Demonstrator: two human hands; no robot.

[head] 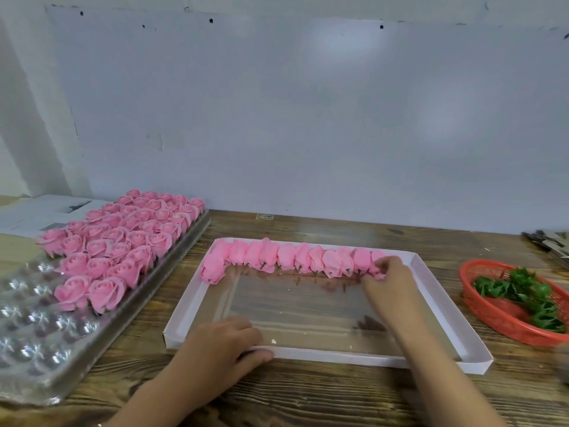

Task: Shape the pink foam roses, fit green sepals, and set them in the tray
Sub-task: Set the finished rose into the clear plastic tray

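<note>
Left hand [226, 345] grips the white cardboard tray [448, 306] by its near rim; right hand [388, 274] pinches the end pink foam rose [378, 266] in its far row

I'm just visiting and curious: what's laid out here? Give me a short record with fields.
Worktop: brown wooden table
Centre: white shallow cardboard tray, a row of pink foam roses lying along its far edge
Right hand: fingers on the row's rightmost rose
Left hand: holds the tray's near rim
Left side: clear plastic blister tray, partly filled with upright pink roses
Right side: red plastic mesh basket of green sepals
</note>
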